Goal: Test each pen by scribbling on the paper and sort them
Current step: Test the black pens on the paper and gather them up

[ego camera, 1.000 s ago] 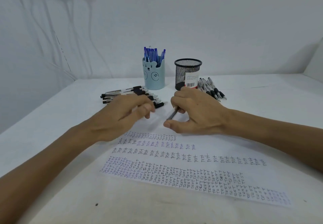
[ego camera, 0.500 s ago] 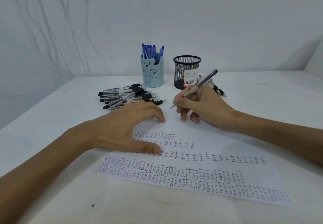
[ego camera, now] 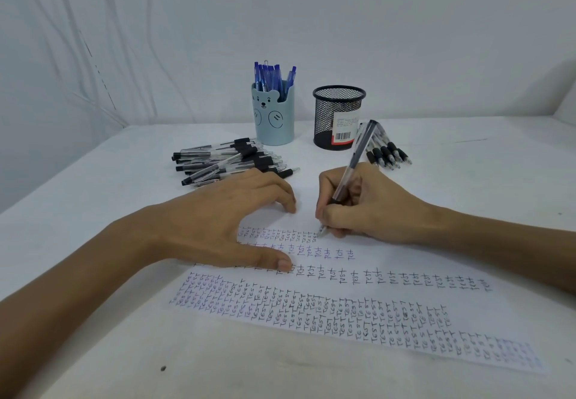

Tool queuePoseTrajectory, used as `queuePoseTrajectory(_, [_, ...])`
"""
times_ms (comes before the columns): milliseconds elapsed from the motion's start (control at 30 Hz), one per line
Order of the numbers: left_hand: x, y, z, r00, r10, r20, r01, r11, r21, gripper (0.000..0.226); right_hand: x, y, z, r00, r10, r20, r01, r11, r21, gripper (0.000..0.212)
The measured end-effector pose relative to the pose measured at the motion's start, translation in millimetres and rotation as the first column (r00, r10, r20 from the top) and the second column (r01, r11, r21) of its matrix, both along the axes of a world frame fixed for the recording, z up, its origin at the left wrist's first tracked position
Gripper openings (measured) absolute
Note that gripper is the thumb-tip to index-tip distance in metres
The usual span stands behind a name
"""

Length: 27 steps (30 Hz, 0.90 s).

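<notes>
**Q:** What are your right fingers doing?

**A:** My right hand (ego camera: 367, 208) is curled close round 1 pen (ego camera: 353, 161). Thumb and forefinger pinch it low on the barrel, near the black grip. The other fingers are folded under, and the side of the hand rests on the paper (ego camera: 389, 242). The pen leans away from me, with its cap end up by the mesh cup (ego camera: 338, 118). Its tip touches the sheet at the right end of the top row of small "TEST" words.

**Q:** And the left?

**A:** My left hand (ego camera: 224, 221) grips nothing. Its fingers are spread and only lightly bent. The fingertips (ego camera: 290, 205) press the paper just left of the pen tip, and the thumb lies flat lower down, across a written row.

**Q:** Where are the other pens?

**A:** A pile of black pens (ego camera: 224, 161) lies on the table (ego camera: 93, 180) just beyond my left knuckles. Blue pens (ego camera: 271, 77) stand in the bear cup (ego camera: 274, 118). That cup sits beside the mesh cup, making 2 cups at the back. A smaller bunch of pens (ego camera: 386, 152) lies to the right of the mesh cup, beyond my right hand.
</notes>
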<state>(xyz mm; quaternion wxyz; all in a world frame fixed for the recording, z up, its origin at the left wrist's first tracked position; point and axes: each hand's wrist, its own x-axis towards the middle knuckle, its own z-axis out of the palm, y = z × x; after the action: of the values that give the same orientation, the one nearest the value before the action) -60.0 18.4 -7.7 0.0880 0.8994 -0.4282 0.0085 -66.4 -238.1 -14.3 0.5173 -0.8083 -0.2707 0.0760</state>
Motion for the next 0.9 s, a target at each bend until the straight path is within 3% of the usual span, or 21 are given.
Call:
queuePoseTrajectory(433, [-1.3, -0.2, -0.2, 1.0, 0.005, -0.015, -0.005, 1.0, -0.003, 0.069, -2.5, 2.3, -0.1, 0.999, 0.043, -0.024, -0.043, 0.999, -0.006, 0.025])
queuePoseTrajectory(900, [-1.2, 0.0, 0.1, 1.0, 0.006, -0.027, -0.006, 1.0, -0.009, 0.067, -2.4, 3.3, 1.7, 0.999, 0.023, -0.024, -0.024, 0.999, -0.038, 0.015])
